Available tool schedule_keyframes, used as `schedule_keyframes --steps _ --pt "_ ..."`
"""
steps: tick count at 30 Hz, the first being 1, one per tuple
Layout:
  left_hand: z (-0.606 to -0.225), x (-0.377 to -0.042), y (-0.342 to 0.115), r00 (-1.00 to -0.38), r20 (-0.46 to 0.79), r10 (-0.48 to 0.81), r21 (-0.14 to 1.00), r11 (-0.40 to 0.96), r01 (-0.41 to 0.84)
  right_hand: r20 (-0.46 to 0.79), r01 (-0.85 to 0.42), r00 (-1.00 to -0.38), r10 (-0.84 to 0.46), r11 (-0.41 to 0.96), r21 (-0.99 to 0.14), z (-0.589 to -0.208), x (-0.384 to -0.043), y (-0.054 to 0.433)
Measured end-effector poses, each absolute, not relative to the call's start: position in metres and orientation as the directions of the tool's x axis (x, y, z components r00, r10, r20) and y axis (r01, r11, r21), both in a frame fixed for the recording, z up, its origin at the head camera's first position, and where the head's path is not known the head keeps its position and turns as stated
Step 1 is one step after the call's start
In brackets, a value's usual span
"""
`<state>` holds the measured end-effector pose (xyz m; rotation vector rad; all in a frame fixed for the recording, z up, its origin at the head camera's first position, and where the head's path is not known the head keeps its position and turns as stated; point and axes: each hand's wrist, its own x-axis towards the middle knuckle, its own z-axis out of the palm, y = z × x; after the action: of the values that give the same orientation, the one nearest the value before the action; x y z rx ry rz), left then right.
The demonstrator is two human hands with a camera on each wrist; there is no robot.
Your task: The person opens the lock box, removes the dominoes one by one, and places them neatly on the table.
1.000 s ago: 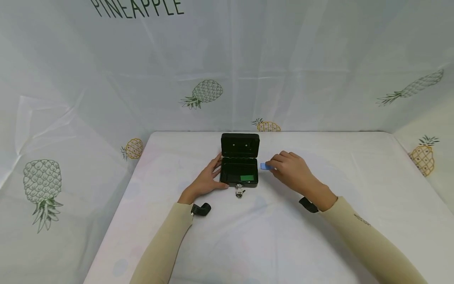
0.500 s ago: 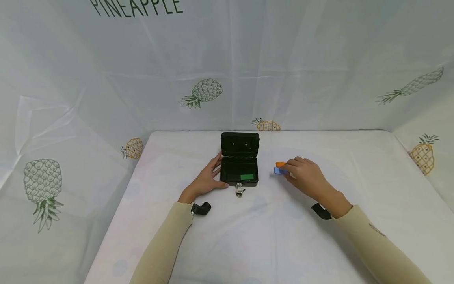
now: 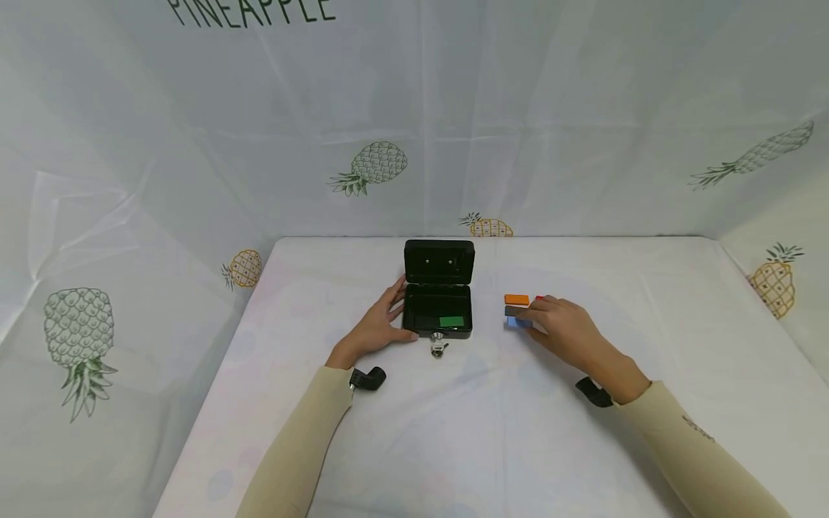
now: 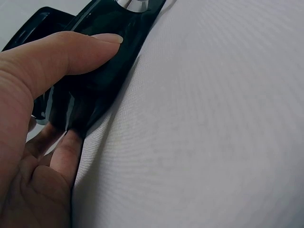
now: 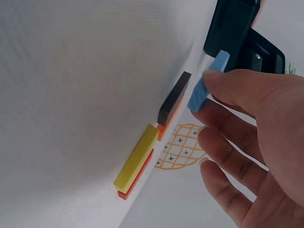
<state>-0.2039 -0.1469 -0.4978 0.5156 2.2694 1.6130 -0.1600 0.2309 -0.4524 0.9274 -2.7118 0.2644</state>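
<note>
A small black cash box (image 3: 422,309) stands with its lid (image 3: 438,262) raised, a green block (image 3: 451,321) lying inside. My left hand (image 3: 370,331) grips its left front corner; the left wrist view shows the thumb on the front wall and fingers along the side. Between thumb and index finger, my right hand (image 3: 570,331) pinches a blue block (image 5: 199,95) to the right of the box. Near it lie a dark grey block (image 5: 174,99) and an orange block (image 3: 517,299). A yellow block (image 5: 137,161) lies beside a red one (image 5: 136,176); the head view shows little of this pair.
A lock with keys (image 3: 437,347) sticks out from the box's front. White cloth covers the table (image 3: 414,446), and a pineapple-printed curtain (image 3: 557,129) hangs behind it. Each wrist wears a black camera (image 3: 368,379).
My right hand has carried the blue block from beside the box to the right and nearer me. The orange and dark grey blocks now show past its fingers. The left hand keeps its hold.
</note>
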Motion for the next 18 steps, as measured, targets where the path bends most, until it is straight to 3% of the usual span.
schedule_keyframes --steps 18 --pt "-0.4986 -0.2044 -0.1465 -0.888 -0.044 0.458 0.946 0.304 0.110 0.248 -0.611 -0.777 -0.578 0.788 -0.077 -0.4589 -0.1626 0.2316"
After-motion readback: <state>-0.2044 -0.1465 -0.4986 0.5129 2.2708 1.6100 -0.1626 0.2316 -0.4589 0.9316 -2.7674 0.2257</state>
